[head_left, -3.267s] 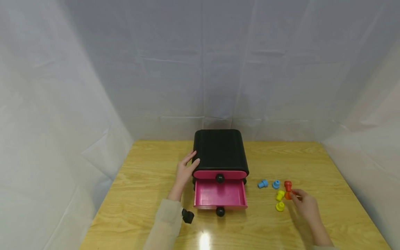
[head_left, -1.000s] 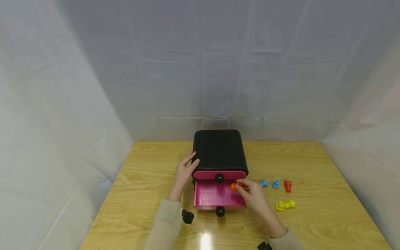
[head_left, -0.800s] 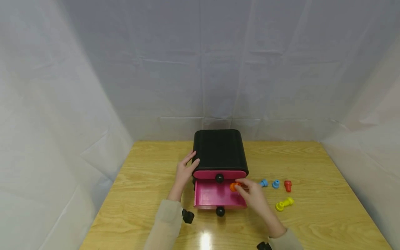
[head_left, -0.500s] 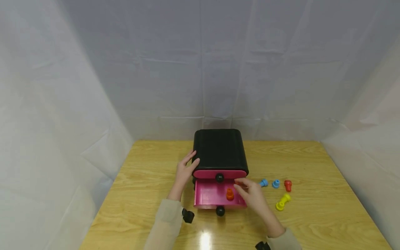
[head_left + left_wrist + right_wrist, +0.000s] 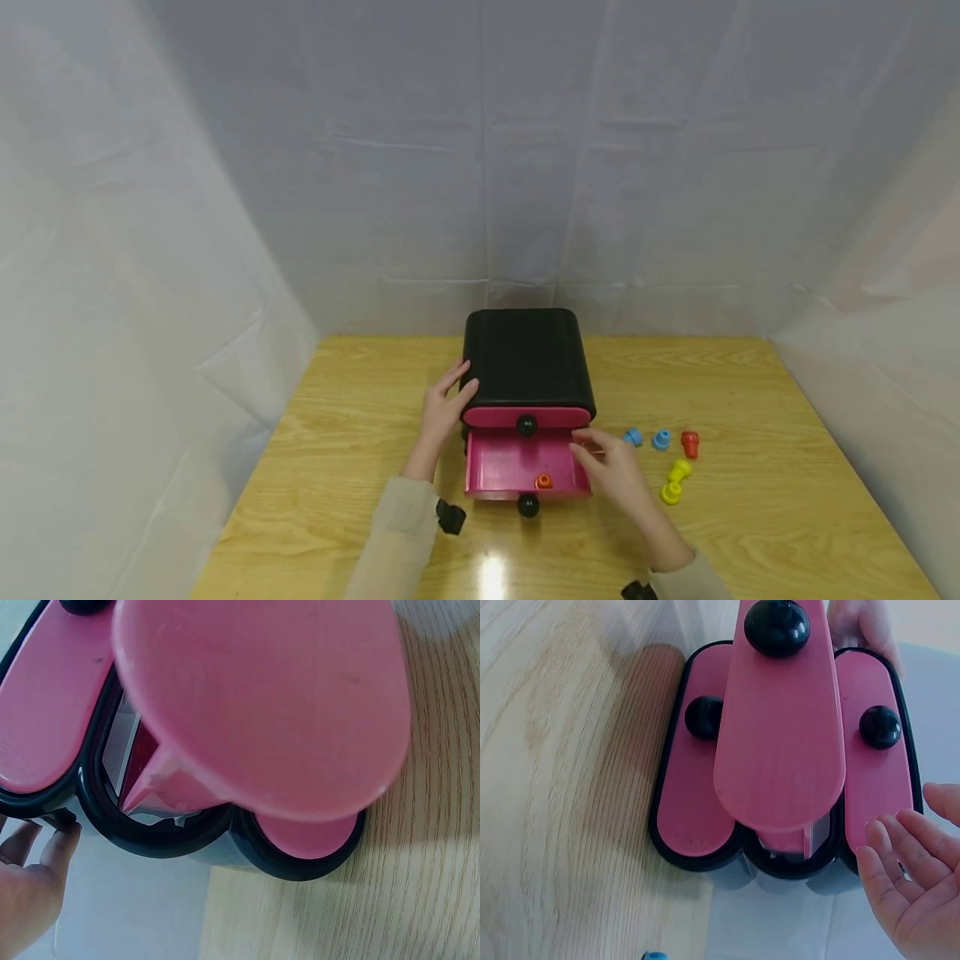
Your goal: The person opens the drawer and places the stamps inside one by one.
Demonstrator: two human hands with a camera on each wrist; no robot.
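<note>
On the desk [image 5: 360,417]: left hand [image 5: 444,408] flat against the chest [image 5: 527,358] to steady it; right hand [image 5: 611,468] relaxed, empty beside the drawer [image 5: 510,467] holding an orange peg [image 5: 543,482].

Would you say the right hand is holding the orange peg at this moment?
No, the right hand is open and empty beside the pink drawer, and the orange peg lies inside it.

Both hands out in front, fingers loose, nothing held

The left hand [image 5: 444,407] reaches forward from a pale sleeve, fingers [image 5: 467,388] straight and slightly spread. The right hand [image 5: 611,468] hovers to its right, palm turned inward, fingers [image 5: 900,847] relaxed and gently bent; a dark strap shows at each wrist.
</note>
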